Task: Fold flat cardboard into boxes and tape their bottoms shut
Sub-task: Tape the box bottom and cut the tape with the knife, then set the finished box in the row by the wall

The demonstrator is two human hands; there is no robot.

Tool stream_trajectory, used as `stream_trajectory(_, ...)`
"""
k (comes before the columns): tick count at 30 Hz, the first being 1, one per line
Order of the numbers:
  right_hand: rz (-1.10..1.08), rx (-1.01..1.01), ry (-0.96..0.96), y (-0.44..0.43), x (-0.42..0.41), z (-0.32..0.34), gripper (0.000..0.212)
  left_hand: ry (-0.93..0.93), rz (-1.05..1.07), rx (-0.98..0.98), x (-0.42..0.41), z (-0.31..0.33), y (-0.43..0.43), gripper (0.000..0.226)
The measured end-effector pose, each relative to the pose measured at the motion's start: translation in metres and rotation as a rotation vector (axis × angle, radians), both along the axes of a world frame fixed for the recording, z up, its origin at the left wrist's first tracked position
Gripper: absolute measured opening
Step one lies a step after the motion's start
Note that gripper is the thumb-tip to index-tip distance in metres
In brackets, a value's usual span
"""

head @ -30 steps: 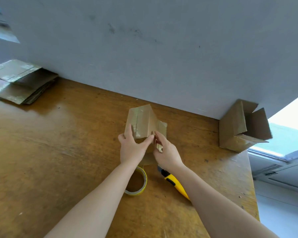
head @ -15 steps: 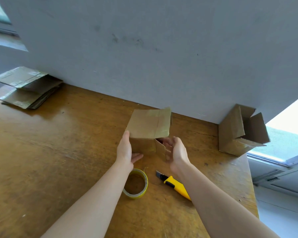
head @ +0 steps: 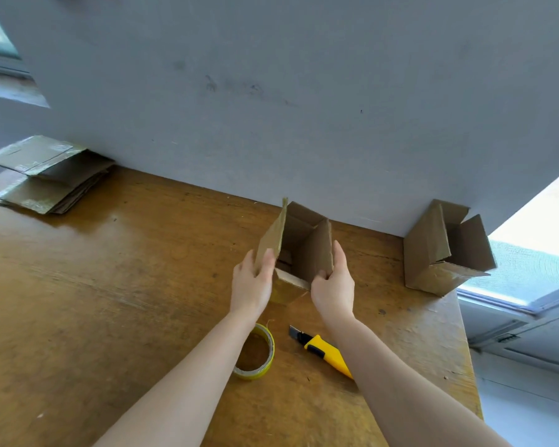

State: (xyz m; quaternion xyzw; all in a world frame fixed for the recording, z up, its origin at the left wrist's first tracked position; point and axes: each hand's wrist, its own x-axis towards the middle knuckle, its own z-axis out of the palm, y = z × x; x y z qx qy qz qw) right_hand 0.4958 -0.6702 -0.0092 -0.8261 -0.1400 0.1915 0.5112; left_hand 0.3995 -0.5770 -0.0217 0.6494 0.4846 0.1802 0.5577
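The open tan cardboard box (head: 300, 243) is plain, darker brown inside, like the second tan cardboard box (head: 426, 253). The round tape roll (head: 271, 348) is yellow-green; the plastic utility knife (head: 328, 351) is bright yellow and black. The wooden counter (head: 110, 301) shows streaky orange-brown grain.

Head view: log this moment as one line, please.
box: open end up | left hand: holds left flap | right hand: grips right flap | tape roll, knife: untouched on table | second box: far right
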Motion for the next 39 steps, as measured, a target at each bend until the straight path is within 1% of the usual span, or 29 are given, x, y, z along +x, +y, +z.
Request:
stream_trajectory(2, -0.027, -0.035, -0.059, -0.003, 0.003, 0.002, 0.068, -0.027, -0.174, 0.092, 0.008, 0.005, -0.006, 0.086)
stream_trajectory(3, -0.046, -0.045, -0.082, -0.006, 0.005, 0.003, 0.064, 0.001, -0.233, 0.132, 0.013, 0.005, -0.007, 0.084)
stream_trajectory(4, -0.067, -0.045, -0.102, -0.009, 0.008, 0.003, 0.059, 0.044, -0.265, 0.187, 0.019, 0.005, -0.008, 0.075)
stream_trajectory(6, -0.099, -0.037, -0.137, -0.016, 0.017, 0.003, 0.045, 0.129, -0.255, 0.299, 0.032, 0.003, -0.007, 0.048)
stream_trajectory(7, -0.11, -0.038, -0.153, -0.02, 0.023, 0.004, 0.038, 0.152, -0.25, 0.315, 0.039, 0.002, -0.008, 0.04)
stream_trajectory(10, -0.16, -0.059, -0.201, -0.032, 0.045, 0.007, 0.028, 0.168, -0.306, 0.294, 0.065, 0.004, -0.013, 0.038)
stream_trajectory(15, -0.246, -0.172, -0.318, -0.05, 0.083, 0.012, 0.03, 0.159, -0.399, 0.32, 0.116, 0.008, -0.026, 0.043)
stream_trajectory(19, -0.273, -0.302, -0.422, -0.062, 0.115, 0.017, 0.032, 0.149, -0.473, 0.404, 0.156, 0.009, -0.03, 0.037)
stream_trajectory(23, -0.281, -0.427, -0.425, -0.066, 0.139, 0.017, 0.032, 0.165, -0.526, 0.437, 0.186, 0.005, -0.033, 0.041)
stream_trajectory(26, -0.272, -0.495, -0.398, -0.066, 0.145, 0.013, 0.032, 0.227, -0.575, 0.391, 0.197, -0.001, -0.033, 0.041)
stream_trajectory(29, -0.271, -0.508, -0.358, -0.068, 0.146, 0.01, 0.033, 0.287, -0.617, 0.355, 0.2, -0.004, -0.031, 0.038)
stream_trajectory(32, -0.25, -0.511, -0.337, -0.073, 0.145, 0.009, 0.034, 0.293, -0.649, 0.357, 0.194, -0.002, -0.03, 0.036)
stream_trajectory(34, -0.243, -0.494, -0.329, -0.077, 0.14, 0.011, 0.036, 0.316, -0.684, 0.389, 0.187, 0.001, -0.03, 0.036)
stream_trajectory(36, -0.24, -0.458, -0.342, -0.082, 0.133, 0.013, 0.035, 0.352, -0.73, 0.442, 0.174, 0.005, -0.029, 0.041)
stream_trajectory(39, -0.248, -0.417, -0.415, -0.087, 0.117, 0.018, 0.03, 0.403, -0.748, 0.516, 0.143, 0.012, -0.025, 0.046)
